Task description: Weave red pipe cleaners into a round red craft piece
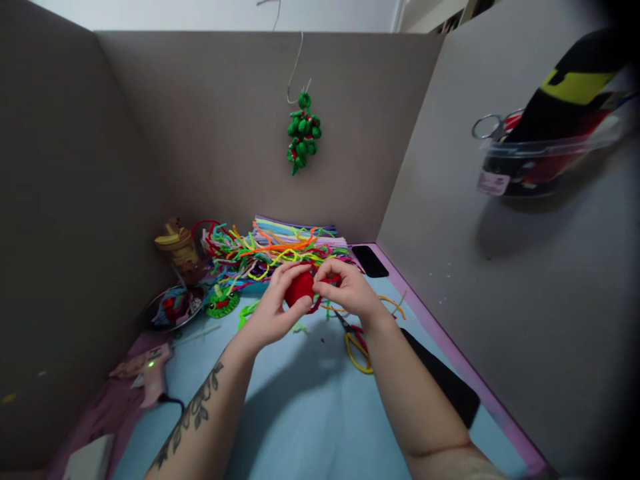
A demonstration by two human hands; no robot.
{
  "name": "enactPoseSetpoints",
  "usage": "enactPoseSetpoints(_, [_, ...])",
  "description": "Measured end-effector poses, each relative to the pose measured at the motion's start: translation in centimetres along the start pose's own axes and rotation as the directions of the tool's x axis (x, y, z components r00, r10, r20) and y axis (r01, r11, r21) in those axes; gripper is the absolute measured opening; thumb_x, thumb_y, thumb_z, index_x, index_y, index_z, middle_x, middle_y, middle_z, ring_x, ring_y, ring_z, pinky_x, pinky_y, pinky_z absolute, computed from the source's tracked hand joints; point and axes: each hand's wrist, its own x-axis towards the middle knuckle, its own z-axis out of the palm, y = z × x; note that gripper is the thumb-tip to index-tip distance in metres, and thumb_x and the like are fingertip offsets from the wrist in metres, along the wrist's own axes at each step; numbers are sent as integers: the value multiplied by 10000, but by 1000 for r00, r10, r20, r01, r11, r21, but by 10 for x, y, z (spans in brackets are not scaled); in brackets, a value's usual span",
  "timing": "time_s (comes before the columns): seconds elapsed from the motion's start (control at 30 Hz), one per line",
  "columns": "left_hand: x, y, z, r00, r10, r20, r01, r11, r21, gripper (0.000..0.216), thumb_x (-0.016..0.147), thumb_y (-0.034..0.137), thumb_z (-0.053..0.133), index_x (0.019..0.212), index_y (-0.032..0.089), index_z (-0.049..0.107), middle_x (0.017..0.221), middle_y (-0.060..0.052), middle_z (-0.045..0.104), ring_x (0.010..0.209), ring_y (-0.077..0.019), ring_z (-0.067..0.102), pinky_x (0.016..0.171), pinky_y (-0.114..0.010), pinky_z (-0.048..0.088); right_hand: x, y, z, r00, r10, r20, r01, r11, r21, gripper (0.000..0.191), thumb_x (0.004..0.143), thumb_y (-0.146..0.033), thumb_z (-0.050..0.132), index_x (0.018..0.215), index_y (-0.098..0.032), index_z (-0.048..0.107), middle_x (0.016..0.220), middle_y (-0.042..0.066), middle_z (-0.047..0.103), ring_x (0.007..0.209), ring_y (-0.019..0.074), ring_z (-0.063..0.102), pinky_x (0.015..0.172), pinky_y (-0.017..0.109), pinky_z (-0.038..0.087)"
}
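Observation:
My left hand (274, 303) is curled around a rounded red piece (299, 289) that looks made of fuzzy pipe cleaner, held above the table. At its right side my right hand (347, 290) is closed in a pinch on a red pipe cleaner (316, 305), whose end is partly hidden by the fingers. Below the right wrist lie scissors with yellow handles (359, 353), partly covered by my forearm. A green pipe-cleaner figure (223, 303) with eyes and a red mouth sits left of my left hand.
Behind my hands is a heap of coloured pipe cleaners (280, 247). On the left are a bowl (173, 320) and a lit glue gun (155, 373); on the right, a phone (370, 261) and a black flat object (443, 380). A green ornament (304, 137) hangs behind.

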Motion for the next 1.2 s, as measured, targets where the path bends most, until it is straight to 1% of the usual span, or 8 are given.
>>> enactPoseSetpoints(0.1, [0,-1,1,1000,-19,-16,19,999,25,393,876,287,506,1261,223,460,1339,-111,417,1299,-243,350,1082,-418,318,0,1,0,1000,5,3,-5,1000,-11,140,762,-287,672,746,-185,578,718,-12,578,625,104,517,585,230,415])
enactPoseSetpoints(0.3, [-1,-3,8,999,14,-34,-8,983,181,460,873,245,481,1321,205,389,1359,-116,409,1278,-226,380,1086,-411,320,0,2,3,1000,19,-6,-19,1000,-3,134,747,-267,676,738,-186,570,702,-22,568,615,101,515,581,229,416])
enactPoseSetpoints(0.43, [-2,-4,10,998,15,-57,-2,974,225,486,856,225,489,1329,199,380,1359,-119,422,1271,-232,398,1081,-414,330,1,3,3,1000,31,1,-31,999,-7,130,744,-260,674,736,-184,569,701,-20,572,618,104,523,583,231,422])
enactPoseSetpoints(0.67, [-1,-3,4,1000,25,-15,-23,990,141,500,847,259,527,1325,208,392,1367,-116,432,1284,-242,394,1075,-415,342,0,3,2,999,47,-5,-47,999,22,166,732,-298,689,730,-183,568,685,-25,572,588,98,519,561,226,425])
enactPoseSetpoints(0.87, [-2,0,7,999,49,3,-49,989,142,511,843,205,490,1342,199,376,1378,-126,418,1290,-244,381,1084,-440,323,0,2,5,997,70,19,-71,996,57,172,743,-305,682,735,-178,566,668,-24,564,568,97,518,534,220,418])
enactPoseSetpoints(1.0, [-1,1,7,998,45,38,-48,995,92,498,845,187,469,1338,213,404,1363,-119,445,1282,-244,395,1078,-440,330,0,2,5,999,52,15,-53,998,47,173,740,-302,689,724,-176,572,672,-19,565,587,101,515,546,223,417])
enactPoseSetpoints(1.1, [-1,-1,7,999,27,34,-29,998,53,508,851,223,498,1351,226,405,1380,-110,446,1288,-249,395,1082,-435,322,1,3,4,998,56,-9,-55,996,67,189,732,-314,701,716,-177,571,663,-23,559,580,97,501,545,222,407])
enactPoseSetpoints(1.2, [-1,-6,7,999,-40,-16,40,999,-19,520,867,313,517,1367,237,396,1408,-106,433,1284,-257,409,1065,-425,341,2,6,1,993,85,-86,-71,986,154,210,713,-323,722,709,-181,566,639,-36,542,554,89,479,523,212,383])
